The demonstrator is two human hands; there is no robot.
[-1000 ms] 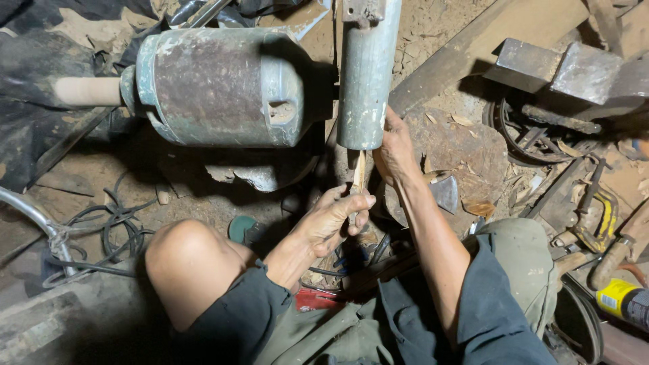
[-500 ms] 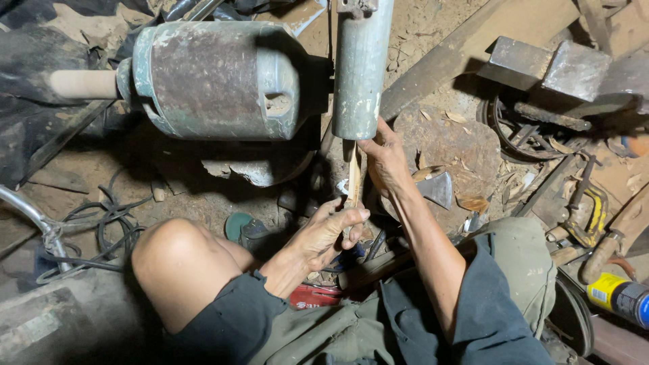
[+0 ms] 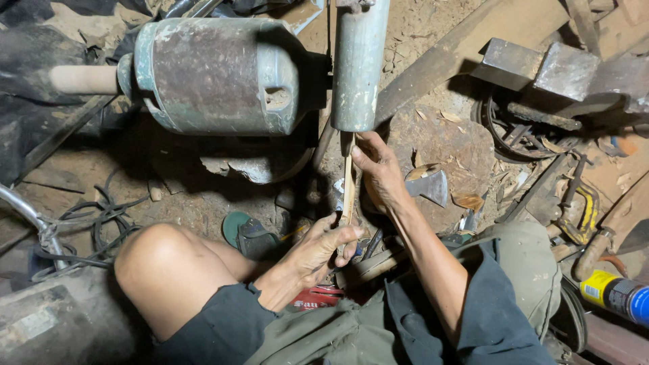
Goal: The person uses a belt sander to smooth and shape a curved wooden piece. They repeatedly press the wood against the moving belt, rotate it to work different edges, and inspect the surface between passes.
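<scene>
Below the grey metal cylinder (image 3: 358, 64), left hand (image 3: 321, 247) and right hand (image 3: 378, 169) fingers both grip a thin wooden stick (image 3: 348, 186).

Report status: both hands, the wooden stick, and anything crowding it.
Left hand grips wooden stick low. Right hand steadies its top against grey cylinder. Axe head lies just right, apart.
</scene>
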